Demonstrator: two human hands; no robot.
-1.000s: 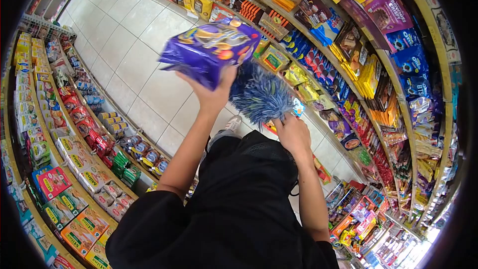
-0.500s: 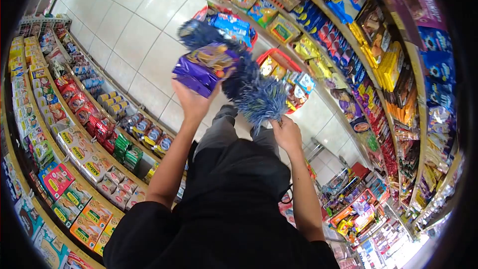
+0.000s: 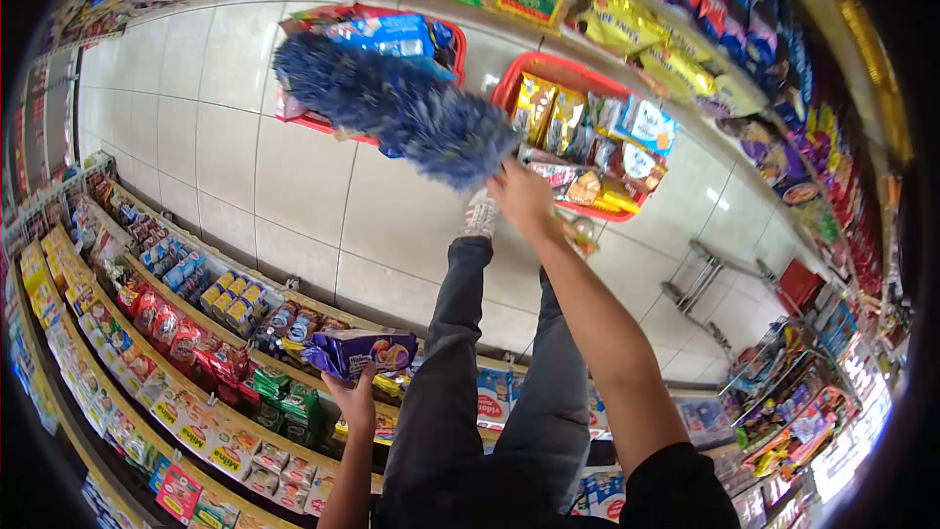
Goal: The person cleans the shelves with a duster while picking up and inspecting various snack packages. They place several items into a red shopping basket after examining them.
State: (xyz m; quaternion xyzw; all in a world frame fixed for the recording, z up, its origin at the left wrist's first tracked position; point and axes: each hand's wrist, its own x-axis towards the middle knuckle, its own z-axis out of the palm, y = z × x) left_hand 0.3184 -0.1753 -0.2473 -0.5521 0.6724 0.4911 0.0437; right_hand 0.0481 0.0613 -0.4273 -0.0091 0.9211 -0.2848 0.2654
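While one purple pack (image 3: 362,351) is held in the left hand (image 3: 352,402), one blue duster (image 3: 397,108) is gripped in the right hand (image 3: 522,198). Two red baskets are counted on the tiled floor (image 3: 299,206): a left basket (image 3: 460,47), where blue packets (image 3: 387,32) are seen, and a right basket (image 3: 573,69), filled with mixed snack packets (image 3: 563,120). Two grey trouser legs (image 3: 436,382) are seen, and one shoe (image 3: 480,214) is shown below the duster's near end.

The aisle is bordered by stocked shelves (image 3: 245,343) on the left and by snack shelves (image 3: 676,49) along the top and right. A metal frame with wheels (image 3: 700,279) is seen on the floor at the right. Part of the left basket is blocked from sight by the long, fluffy duster (how far above the basket it is held cannot be told).

The purple pack is placed at the fingertips of the left hand, in front of the lower shelf goods; whether they are touched by it cannot be told. It is kept well apart from the right hand, whose fingers are closed around the duster's near end.
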